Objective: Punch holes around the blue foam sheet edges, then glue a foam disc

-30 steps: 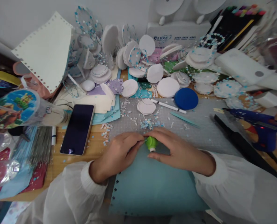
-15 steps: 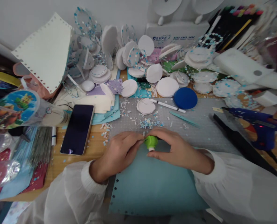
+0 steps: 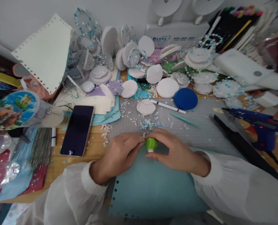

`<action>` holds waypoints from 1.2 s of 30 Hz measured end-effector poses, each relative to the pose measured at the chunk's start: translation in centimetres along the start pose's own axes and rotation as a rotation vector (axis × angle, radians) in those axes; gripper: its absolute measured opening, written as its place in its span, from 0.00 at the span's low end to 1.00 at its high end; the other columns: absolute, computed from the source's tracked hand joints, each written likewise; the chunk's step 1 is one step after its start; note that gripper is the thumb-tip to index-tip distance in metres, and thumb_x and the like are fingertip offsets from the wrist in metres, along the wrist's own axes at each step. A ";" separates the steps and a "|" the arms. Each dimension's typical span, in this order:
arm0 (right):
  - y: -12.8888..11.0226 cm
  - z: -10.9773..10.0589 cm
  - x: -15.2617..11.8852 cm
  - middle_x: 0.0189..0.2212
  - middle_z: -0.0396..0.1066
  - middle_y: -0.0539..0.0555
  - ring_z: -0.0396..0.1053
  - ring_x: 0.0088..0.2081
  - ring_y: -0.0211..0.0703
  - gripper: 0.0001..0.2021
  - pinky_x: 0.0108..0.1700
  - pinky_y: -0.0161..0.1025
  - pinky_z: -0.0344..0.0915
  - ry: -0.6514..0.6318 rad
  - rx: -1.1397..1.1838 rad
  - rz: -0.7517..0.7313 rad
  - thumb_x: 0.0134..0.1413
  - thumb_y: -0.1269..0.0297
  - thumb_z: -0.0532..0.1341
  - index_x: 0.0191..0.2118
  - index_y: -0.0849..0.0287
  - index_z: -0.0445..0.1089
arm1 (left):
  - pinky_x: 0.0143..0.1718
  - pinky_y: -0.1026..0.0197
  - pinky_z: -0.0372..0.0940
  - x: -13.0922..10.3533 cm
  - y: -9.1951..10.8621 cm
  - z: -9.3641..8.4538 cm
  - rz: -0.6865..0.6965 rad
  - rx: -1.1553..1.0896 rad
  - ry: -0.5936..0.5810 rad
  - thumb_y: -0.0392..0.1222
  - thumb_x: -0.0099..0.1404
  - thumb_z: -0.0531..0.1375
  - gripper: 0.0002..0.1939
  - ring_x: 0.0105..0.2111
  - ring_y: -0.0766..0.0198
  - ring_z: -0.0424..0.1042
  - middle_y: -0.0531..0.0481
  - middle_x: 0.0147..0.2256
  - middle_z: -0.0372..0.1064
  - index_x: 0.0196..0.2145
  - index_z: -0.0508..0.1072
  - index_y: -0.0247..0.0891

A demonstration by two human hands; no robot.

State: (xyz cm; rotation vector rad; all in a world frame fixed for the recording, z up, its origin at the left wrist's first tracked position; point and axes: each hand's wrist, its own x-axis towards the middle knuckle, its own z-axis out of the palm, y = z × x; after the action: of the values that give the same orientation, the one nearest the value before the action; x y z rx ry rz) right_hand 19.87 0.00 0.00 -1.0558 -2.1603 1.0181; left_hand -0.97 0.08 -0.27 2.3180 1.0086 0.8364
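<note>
A small green craft punch [image 3: 151, 144] with a white base sits at the far edge of a teal paper sheet [image 3: 153, 190]. My right hand [image 3: 174, 151] grips the punch, fingers on its far side and thumb against the white base. Closed at the sheet's far left corner, my left hand [image 3: 122, 153] pinches the paper beside the punch. Flower-shaped holes run down the sheet's left edge and along part of its near edge. Small blue and white paper bits [image 3: 149, 123] lie just beyond my hands.
A grey cutting mat [image 3: 200, 134] lies under the sheet. To the left is a phone [image 3: 77, 130]; to the right, a blue glue gun [image 3: 262, 125]. A blue lid-like disc [image 3: 186, 98], a white pen [image 3: 168, 106] and several white discs [image 3: 167, 87] are beyond.
My right hand and the punch have shifted slightly left, closer to my left hand's fingertips. My left hand stays almost where it was, still at the paper's corner.
</note>
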 end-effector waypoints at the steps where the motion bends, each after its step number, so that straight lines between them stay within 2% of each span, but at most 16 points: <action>1: -0.1 0.0 0.0 0.37 0.67 0.55 0.64 0.41 0.45 0.14 0.43 0.43 0.63 0.010 0.004 -0.013 0.54 0.64 0.64 0.45 0.61 0.65 | 0.36 0.63 0.67 0.0 0.0 0.0 0.007 0.001 0.003 0.32 0.66 0.55 0.06 0.34 0.65 0.72 0.49 0.35 0.74 0.39 0.70 0.36; 6: -0.3 0.0 0.0 0.33 0.64 0.54 0.61 0.37 0.45 0.08 0.40 0.44 0.59 0.068 -0.016 -0.077 0.56 0.66 0.61 0.41 0.62 0.64 | 0.38 0.63 0.67 -0.1 0.3 -0.1 0.020 -0.012 0.043 0.33 0.65 0.56 0.05 0.35 0.65 0.72 0.50 0.34 0.74 0.40 0.70 0.37; 8: -0.4 -0.1 0.0 0.32 0.64 0.54 0.60 0.36 0.46 0.08 0.39 0.45 0.58 0.077 -0.045 -0.093 0.56 0.65 0.61 0.40 0.61 0.64 | 0.39 0.63 0.68 0.1 0.7 -0.5 -0.023 -0.058 0.061 0.34 0.65 0.57 0.08 0.36 0.65 0.72 0.49 0.35 0.74 0.42 0.69 0.37; 12: -0.5 -0.2 0.2 0.32 0.64 0.54 0.60 0.36 0.47 0.06 0.38 0.45 0.55 0.076 -0.106 -0.121 0.55 0.67 0.60 0.38 0.61 0.64 | 0.41 0.60 0.70 0.7 1.3 -1.1 -0.166 -0.217 0.021 0.44 0.57 0.65 0.25 0.39 0.62 0.73 0.45 0.43 0.72 0.51 0.65 0.37; 15: -0.5 -0.1 0.1 0.33 0.65 0.55 0.60 0.37 0.48 0.07 0.40 0.46 0.55 0.064 -0.137 -0.136 0.54 0.66 0.61 0.38 0.61 0.64 | 0.47 0.56 0.70 0.6 1.1 -0.9 -0.146 -0.234 -0.065 0.50 0.50 0.70 0.36 0.45 0.57 0.73 0.43 0.48 0.71 0.55 0.64 0.39; 17: -0.4 0.0 0.0 0.33 0.65 0.55 0.60 0.37 0.48 0.07 0.41 0.46 0.55 0.061 -0.155 -0.142 0.53 0.67 0.61 0.38 0.61 0.64 | 0.49 0.56 0.69 0.2 0.8 -0.4 -0.078 -0.200 -0.078 0.50 0.52 0.69 0.36 0.47 0.56 0.73 0.44 0.49 0.72 0.56 0.63 0.40; 21: -0.5 0.0 0.0 0.31 0.63 0.54 0.59 0.36 0.47 0.06 0.42 0.48 0.56 0.047 -0.203 -0.162 0.52 0.68 0.60 0.36 0.61 0.63 | 0.44 0.61 0.72 -0.4 0.5 0.3 0.021 -0.132 -0.008 0.48 0.58 0.65 0.31 0.42 0.59 0.76 0.44 0.45 0.75 0.56 0.63 0.39; 26: -0.9 0.0 0.0 0.29 0.61 0.50 0.60 0.34 0.43 0.07 0.54 0.54 0.52 0.066 -0.232 -0.186 0.50 0.72 0.60 0.34 0.59 0.61 | 0.40 0.62 0.73 -0.4 0.7 0.2 0.102 -0.115 0.011 0.45 0.60 0.64 0.29 0.39 0.60 0.77 0.43 0.41 0.76 0.56 0.62 0.36; 29: -0.8 0.0 0.1 0.29 0.61 0.50 0.61 0.34 0.42 0.07 0.57 0.54 0.50 0.062 -0.211 -0.174 0.50 0.73 0.60 0.35 0.58 0.61 | 0.39 0.62 0.73 -0.3 0.8 0.2 0.079 -0.114 0.013 0.45 0.60 0.64 0.28 0.37 0.60 0.77 0.43 0.40 0.76 0.55 0.64 0.34; 34: -0.4 -0.2 0.2 0.30 0.63 0.50 0.62 0.36 0.44 0.06 0.54 0.53 0.53 0.019 -0.133 -0.141 0.53 0.70 0.60 0.37 0.57 0.61 | 0.45 0.59 0.72 0.1 0.7 -0.1 0.020 -0.191 -0.014 0.48 0.57 0.66 0.30 0.44 0.58 0.75 0.42 0.45 0.75 0.55 0.65 0.37; 36: -0.3 -0.3 0.2 0.31 0.64 0.51 0.62 0.37 0.45 0.06 0.53 0.52 0.54 0.008 -0.110 -0.144 0.55 0.68 0.60 0.38 0.57 0.62 | 0.46 0.59 0.72 0.2 0.7 -0.4 0.017 -0.230 -0.042 0.48 0.59 0.64 0.28 0.45 0.58 0.75 0.42 0.46 0.74 0.55 0.65 0.37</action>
State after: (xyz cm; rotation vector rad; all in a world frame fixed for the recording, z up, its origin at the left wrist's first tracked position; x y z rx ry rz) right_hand 19.79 0.14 0.45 -0.9351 -2.2715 0.8367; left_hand -0.78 -0.13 0.54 2.1423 0.8290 0.8584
